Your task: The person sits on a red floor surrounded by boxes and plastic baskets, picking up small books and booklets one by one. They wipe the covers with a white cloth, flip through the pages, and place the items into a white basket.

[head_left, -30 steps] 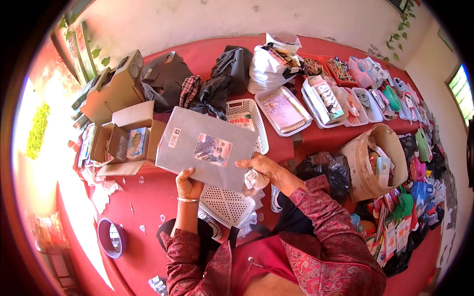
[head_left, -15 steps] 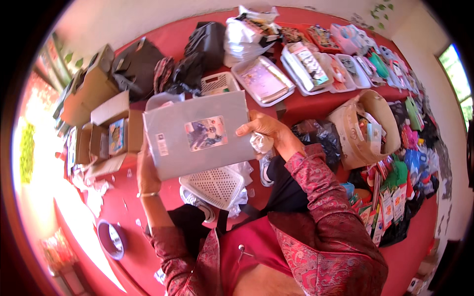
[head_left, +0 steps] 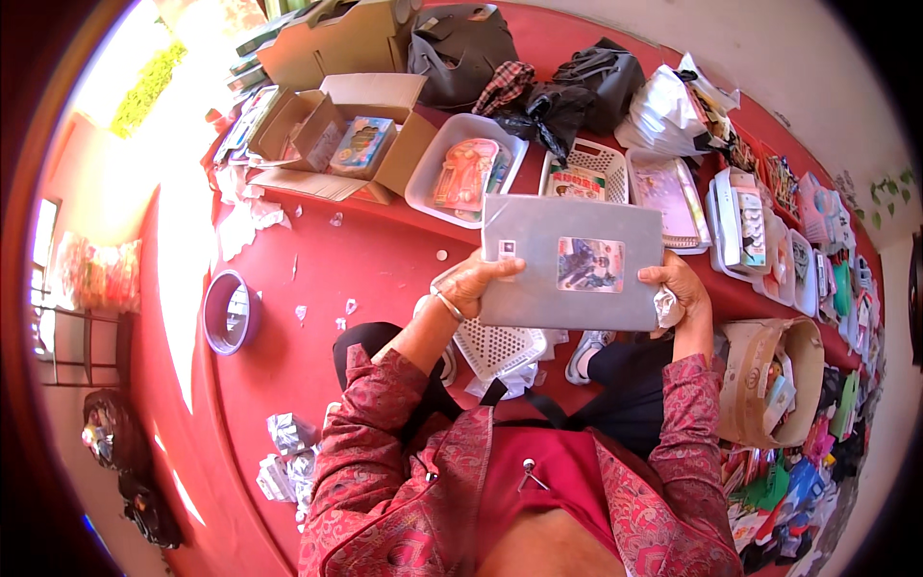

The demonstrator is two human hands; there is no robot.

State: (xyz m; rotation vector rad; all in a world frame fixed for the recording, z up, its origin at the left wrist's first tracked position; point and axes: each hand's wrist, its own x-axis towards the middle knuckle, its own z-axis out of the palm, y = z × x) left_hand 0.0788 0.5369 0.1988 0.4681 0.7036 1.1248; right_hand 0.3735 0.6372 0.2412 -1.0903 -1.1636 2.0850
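Note:
In front of me is a flat grey rectangular package (head_left: 524,288) with a colour picture label and a small barcode label; I cannot tell whether it is a box or a book. My left hand (head_left: 473,285) grips its left edge, thumb on the front face. At the opposite edge my right hand (head_left: 685,288) is closed on it, thumb also in front. A crumpled whitish wad (head_left: 668,308) is tucked in the right hand's fingers. Below the package, between my feet, lies a white perforated plastic basket (head_left: 495,348), partly hidden by it.
Along the red step stand an open cardboard box (head_left: 399,159), a white bin with pink packets (head_left: 466,168), and further trays of goods. A round carton (head_left: 774,375) stands at my right beside piled goods. A purple basin (head_left: 231,313) and crumpled silvery packaging (head_left: 288,452) lie left.
The view has turned left, bringing the cardboard box and bins nearer the middle. The package has gone from tilted to nearly level, and my left thumb now shows on its front.

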